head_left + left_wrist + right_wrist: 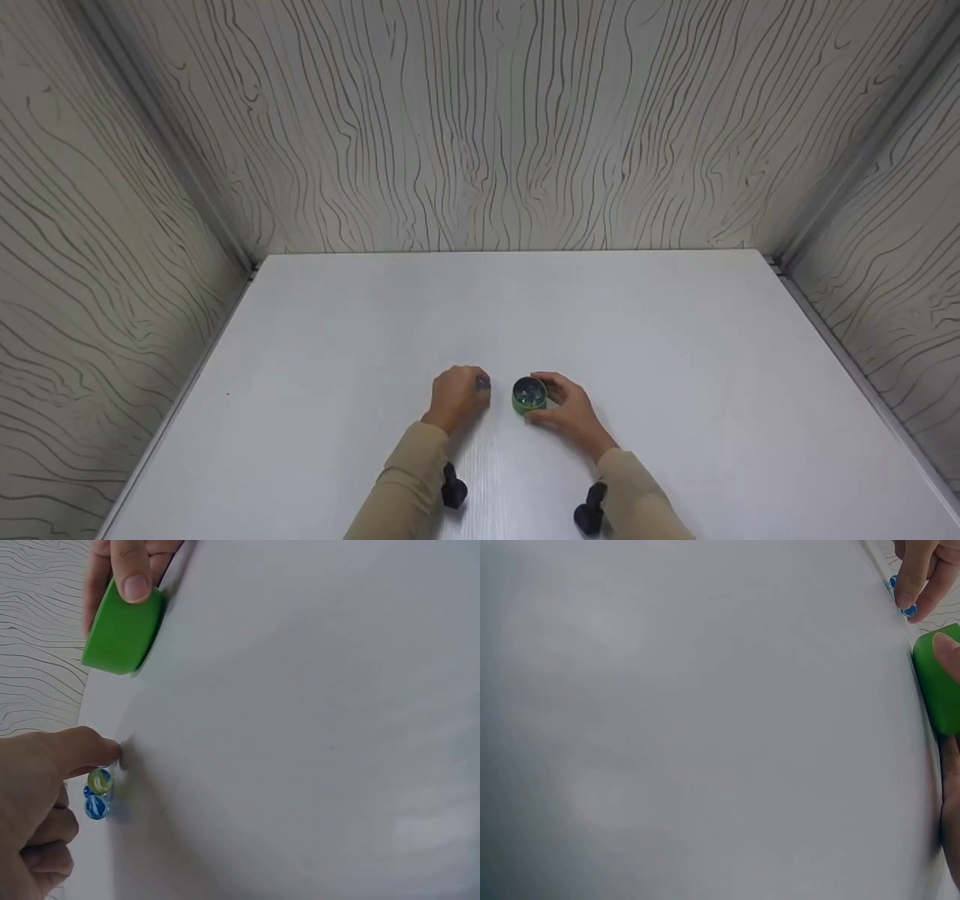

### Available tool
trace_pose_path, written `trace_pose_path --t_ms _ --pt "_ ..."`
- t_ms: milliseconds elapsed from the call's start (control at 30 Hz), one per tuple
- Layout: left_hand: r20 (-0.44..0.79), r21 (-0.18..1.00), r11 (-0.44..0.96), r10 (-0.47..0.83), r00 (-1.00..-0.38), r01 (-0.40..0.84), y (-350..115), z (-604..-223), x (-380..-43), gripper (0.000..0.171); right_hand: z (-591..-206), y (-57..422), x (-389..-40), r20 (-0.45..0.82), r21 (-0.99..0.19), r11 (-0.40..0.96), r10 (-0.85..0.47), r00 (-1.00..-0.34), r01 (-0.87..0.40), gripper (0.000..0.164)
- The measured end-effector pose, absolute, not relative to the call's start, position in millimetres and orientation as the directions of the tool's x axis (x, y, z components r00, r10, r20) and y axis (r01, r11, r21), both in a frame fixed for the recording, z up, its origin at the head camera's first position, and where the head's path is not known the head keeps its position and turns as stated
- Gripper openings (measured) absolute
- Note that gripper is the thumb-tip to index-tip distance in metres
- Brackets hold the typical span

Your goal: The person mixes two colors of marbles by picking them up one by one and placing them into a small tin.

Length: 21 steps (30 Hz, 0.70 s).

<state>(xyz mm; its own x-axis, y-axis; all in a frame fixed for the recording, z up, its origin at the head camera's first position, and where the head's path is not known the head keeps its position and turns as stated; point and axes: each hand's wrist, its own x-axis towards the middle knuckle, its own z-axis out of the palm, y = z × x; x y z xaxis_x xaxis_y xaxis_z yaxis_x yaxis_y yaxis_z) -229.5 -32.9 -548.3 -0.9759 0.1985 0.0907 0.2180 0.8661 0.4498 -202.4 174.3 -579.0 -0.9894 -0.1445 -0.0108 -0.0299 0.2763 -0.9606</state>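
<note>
A small round green container (529, 395) stands on the white table (675, 360) near its front middle, with glass marbles inside. My right hand (564, 409) grips its right side, and the thumb (135, 577) lies over the green container's (124, 630) rim. Just left of it my left hand (460, 395) rests on the table with fingers curled over a few blue and yellow marbles (97, 793). One marble (482, 383) shows at the fingertips. In the right wrist view the left hand's fingers (919, 574) pinch blue marbles (908, 610) beside the container (939, 682).
Wood-grain panels (480, 127) wall the table in at the back, left and right. Black wrist camera mounts (453, 489) sit on both tan sleeves near the front edge. Bare white tabletop spreads around the hands.
</note>
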Motion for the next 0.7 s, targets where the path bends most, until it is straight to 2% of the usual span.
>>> trace_pose_path --t_ms 700 --pt "0.125 0.457 0.856 0.209 -0.970 0.243 -32.2 -548.8 -227.7 0.016 -576.9 174.0 -204.0 -0.032 -0.970 0.243 -0.159 -0.987 -0.008 0.071"
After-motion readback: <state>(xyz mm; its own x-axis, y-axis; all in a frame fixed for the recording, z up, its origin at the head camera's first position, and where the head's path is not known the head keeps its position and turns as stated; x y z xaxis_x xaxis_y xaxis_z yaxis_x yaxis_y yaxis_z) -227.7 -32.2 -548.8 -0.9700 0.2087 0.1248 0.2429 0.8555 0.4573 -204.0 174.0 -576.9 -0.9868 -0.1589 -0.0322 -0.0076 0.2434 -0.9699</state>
